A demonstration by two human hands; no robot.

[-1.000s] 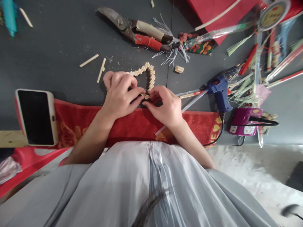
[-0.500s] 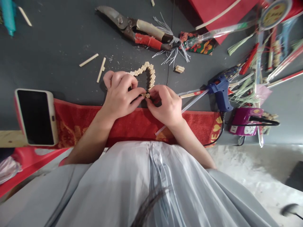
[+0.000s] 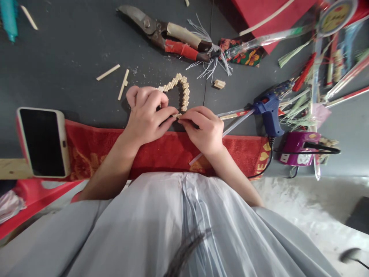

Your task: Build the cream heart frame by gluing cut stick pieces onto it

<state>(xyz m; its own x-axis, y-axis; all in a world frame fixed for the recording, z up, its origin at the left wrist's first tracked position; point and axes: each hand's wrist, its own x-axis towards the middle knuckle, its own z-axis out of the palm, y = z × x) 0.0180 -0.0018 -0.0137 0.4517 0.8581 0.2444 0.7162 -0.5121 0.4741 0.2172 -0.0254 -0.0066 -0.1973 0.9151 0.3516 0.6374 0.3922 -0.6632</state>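
Observation:
A cream, knobbly strand (image 3: pixel 185 94), like small beads or braided straw, curves over the dark table in a bent loop. My left hand (image 3: pixel 146 117) pinches one end between thumb and forefinger, its other fingers curled above the strand's left part and hiding some of it. Close against it, my right hand (image 3: pixel 205 129) has thumb and fingertips together at the same end. The tiny piece between the two hands is mostly covered by fingertips.
Pruning shears (image 3: pixel 173 36) lie beyond the hands. At right are a blue glue gun (image 3: pixel 268 111) with a cord and a purple power socket (image 3: pixel 301 148). A phone (image 3: pixel 43 142) rests at left by a red towel (image 3: pixel 95 150). Short cream sticks (image 3: pixel 123 84) are scattered about.
My right hand's fingers have straightened and drawn closer together at the strand's end, covering more of it. My left hand and the loop look almost unmoved.

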